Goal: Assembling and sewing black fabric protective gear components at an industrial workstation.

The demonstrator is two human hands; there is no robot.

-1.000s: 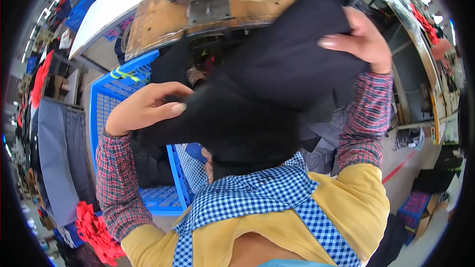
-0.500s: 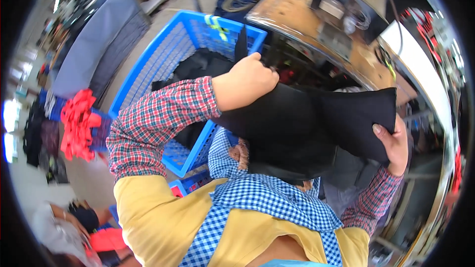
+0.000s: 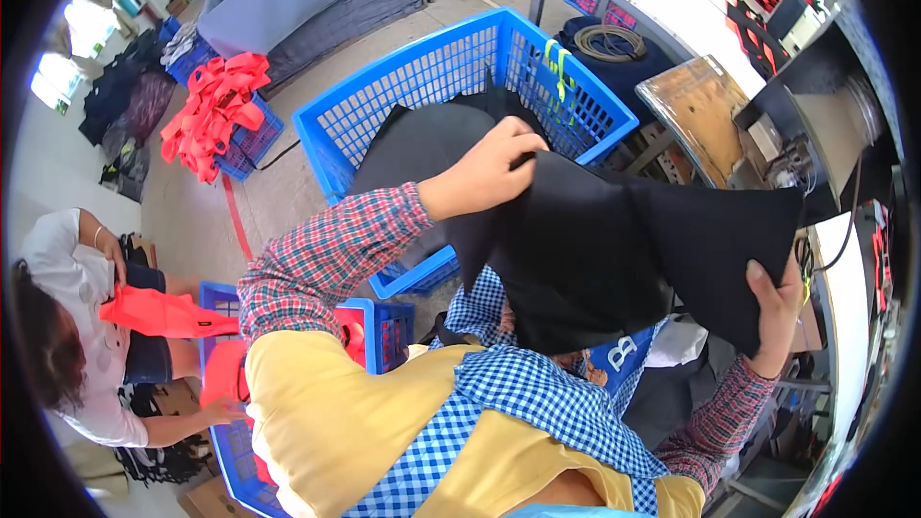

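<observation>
A broad piece of black cloth (image 3: 585, 249) spans my two hands in front of my lap, just right of a blue plastic basket (image 3: 413, 58). The cloth is matt and plain, deep black, with a faint greyish sheen where light catches it. A soft fold runs down its middle; right of that it lies flatter, ending in a straight, slanting edge with a pointed upper corner. The left part sags, its lower edge drooping in a loose curve toward my blue-and-white checked apron (image 3: 547, 398).

My left hand (image 3: 487, 173) is curled nearly into a fist, gripping the upper left edge. My right hand (image 3: 775, 315) pinches the right edge, thumb flat on the near face; the other fingers are mostly hidden behind it. More black fabric (image 3: 413, 144) lies heaped in the basket; I cannot tell whether it joins the piece I hold.
</observation>
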